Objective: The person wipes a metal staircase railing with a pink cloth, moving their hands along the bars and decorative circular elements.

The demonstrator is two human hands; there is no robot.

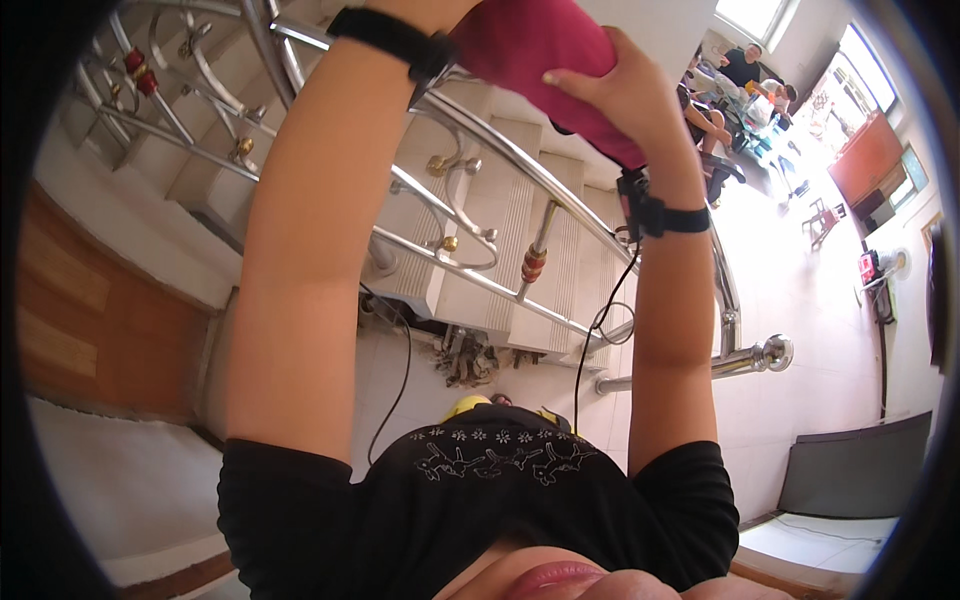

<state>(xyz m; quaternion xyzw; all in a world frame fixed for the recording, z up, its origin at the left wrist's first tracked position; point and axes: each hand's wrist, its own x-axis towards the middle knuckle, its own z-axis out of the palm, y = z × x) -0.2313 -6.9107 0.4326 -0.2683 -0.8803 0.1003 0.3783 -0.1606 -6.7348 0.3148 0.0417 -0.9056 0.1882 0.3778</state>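
Observation:
My right hand is raised at the top of the view and grips a magenta cloth item. Its thumb presses on the near side of the fabric. The cloth looks smooth and stretched, and its top runs out of the frame. My left forearm reaches up to the same cloth, but the left hand itself is out of view. Black straps with small devices circle both wrists, the left strap and the right strap. A thin black cable hangs from the right wrist device.
A stainless steel stair railing with scrolls crosses before me, beside pale ribbed steps. Its end post juts out at right. Several people sit at the back right, near a small red stool. A wooden door stands at left.

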